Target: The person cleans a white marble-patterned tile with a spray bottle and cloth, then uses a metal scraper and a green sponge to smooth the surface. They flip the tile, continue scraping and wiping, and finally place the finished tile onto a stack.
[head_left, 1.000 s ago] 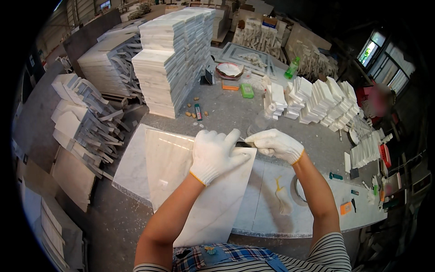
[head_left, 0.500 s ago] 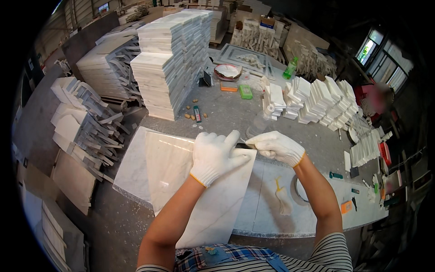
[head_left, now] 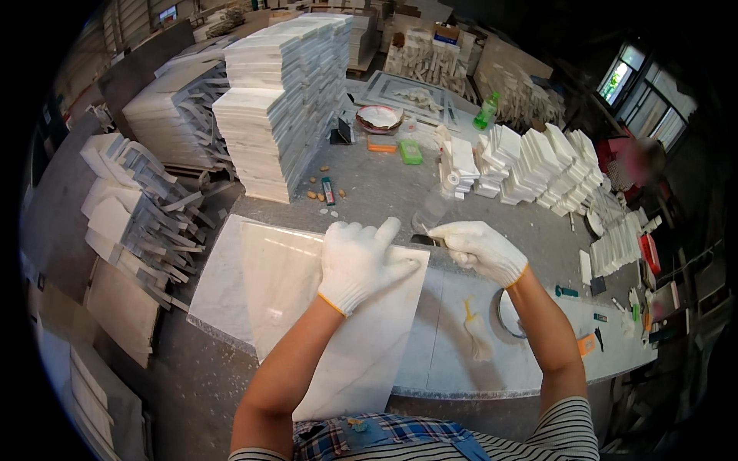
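Note:
A glossy white marble tile (head_left: 346, 369) with faint grey veins lies in front of me, its near end close to my body. My left hand (head_left: 360, 263), in a white knit glove, rests on the tile's far part with thumb and forefinger apart. Just past the far right corner of the tile, my gloved right hand (head_left: 483, 250) pinches a small dark flat blade (head_left: 421, 240); the rest of it is hidden by the fingers. A paler slab (head_left: 211, 288) shows under the tile on the left.
A tall stack of white tiles (head_left: 257, 131) stands at the far left of the table. Several piles of white pieces (head_left: 530, 173) line the right. A loose glove (head_left: 478, 338), a roll of tape (head_left: 510, 313), a clear bottle (head_left: 438, 203) and a green bottle (head_left: 486, 113) are about.
My right hand has drawn slightly away from the tile's corner, with the dark blade now just off the edge. The left hand stays on the tile. The whole view has shifted a little.

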`<state>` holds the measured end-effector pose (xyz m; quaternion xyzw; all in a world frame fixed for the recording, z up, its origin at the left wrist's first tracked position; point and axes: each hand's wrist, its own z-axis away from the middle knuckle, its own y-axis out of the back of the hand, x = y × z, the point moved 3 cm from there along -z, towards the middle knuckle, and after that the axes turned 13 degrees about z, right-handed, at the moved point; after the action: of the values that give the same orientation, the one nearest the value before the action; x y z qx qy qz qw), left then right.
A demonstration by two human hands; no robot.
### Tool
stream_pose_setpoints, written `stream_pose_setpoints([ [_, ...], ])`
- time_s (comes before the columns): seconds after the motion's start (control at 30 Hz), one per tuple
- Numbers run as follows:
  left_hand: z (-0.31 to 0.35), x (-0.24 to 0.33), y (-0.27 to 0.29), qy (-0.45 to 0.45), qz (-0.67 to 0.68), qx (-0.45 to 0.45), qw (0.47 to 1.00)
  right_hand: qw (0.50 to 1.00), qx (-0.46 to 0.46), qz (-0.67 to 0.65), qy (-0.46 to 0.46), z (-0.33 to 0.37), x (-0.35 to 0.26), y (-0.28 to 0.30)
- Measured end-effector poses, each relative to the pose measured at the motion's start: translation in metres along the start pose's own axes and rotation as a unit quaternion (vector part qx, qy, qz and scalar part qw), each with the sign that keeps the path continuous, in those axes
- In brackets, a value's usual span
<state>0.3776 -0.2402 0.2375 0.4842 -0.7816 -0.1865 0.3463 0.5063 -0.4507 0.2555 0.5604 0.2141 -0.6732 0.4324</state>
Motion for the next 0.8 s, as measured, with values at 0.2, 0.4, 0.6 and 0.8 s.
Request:
stream_pose_setpoints([
  [0.2, 0.001, 0.001, -0.001, -0.012, 0.010, 0.012, 1.000, 0.998, -0.054, -0.022, 0.003, -0.022, 0.009, -0.012],
  [0.4, 0.000, 0.000, -0.001, -0.008, 0.008, 0.002, 1.000, 0.997, -0.069, -0.028, -0.004, -0.032, 0.012, -0.013],
  [0.6, 0.000, -0.001, -0.003, -0.011, 0.011, 0.009, 1.000, 0.997, -0.074, -0.027, 0.003, -0.034, 0.009, -0.015],
  [0.8, -0.001, -0.002, -0.003, -0.014, 0.008, 0.012, 1.000, 0.997, -0.076, -0.016, -0.013, -0.037, 0.013, -0.012],
])
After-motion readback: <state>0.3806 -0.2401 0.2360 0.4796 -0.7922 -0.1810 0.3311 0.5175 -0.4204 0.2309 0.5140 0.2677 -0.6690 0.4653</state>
